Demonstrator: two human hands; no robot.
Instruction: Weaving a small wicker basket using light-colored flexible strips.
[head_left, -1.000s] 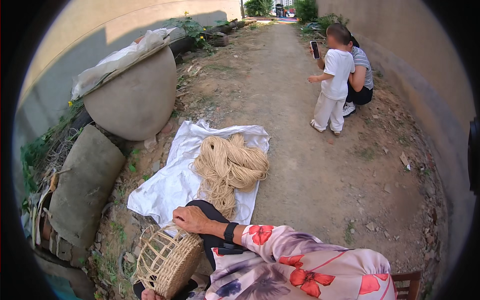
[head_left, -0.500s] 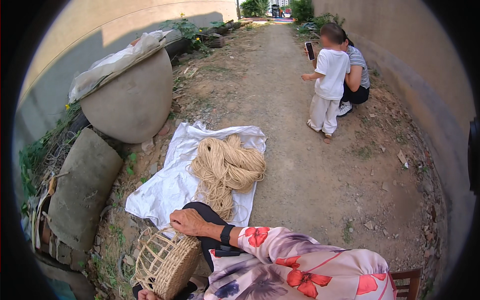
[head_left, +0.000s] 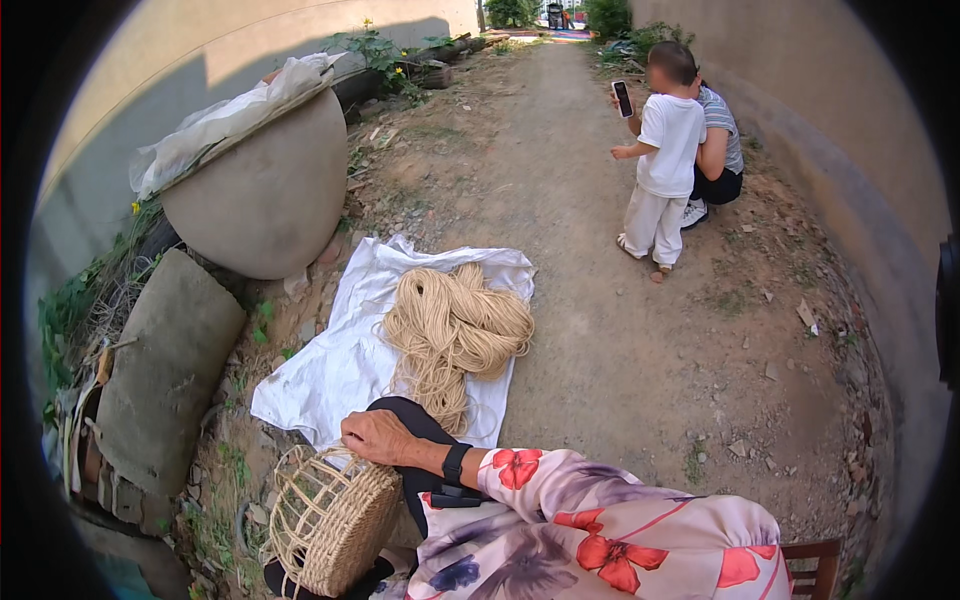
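A partly woven straw-coloured basket (head_left: 345, 530) lies tilted on my lap, with a dense braided side and open looped strands facing left. My right hand (head_left: 377, 437), with a black band on its wrist, is closed at the basket's upper edge; its fingertips are mostly hidden. My left hand is out of the picture. Beyond the basket, a large heap of tan cord (head_left: 455, 335) rests on a crumpled white sheet (head_left: 335, 385) spread over the ground.
At left stand a big grey rounded vessel (head_left: 260, 190) topped with plastic sheeting and a curved grey slab (head_left: 170, 375). A child in white (head_left: 665, 150) stands on the dirt path beside a crouching person (head_left: 725, 155); a phone (head_left: 623, 99) is held up. Walls flank both sides.
My left hand, earlier showing at the basket's lower edge, has left the view. My right hand stays at the upper edge. The basket has shifted very slightly.
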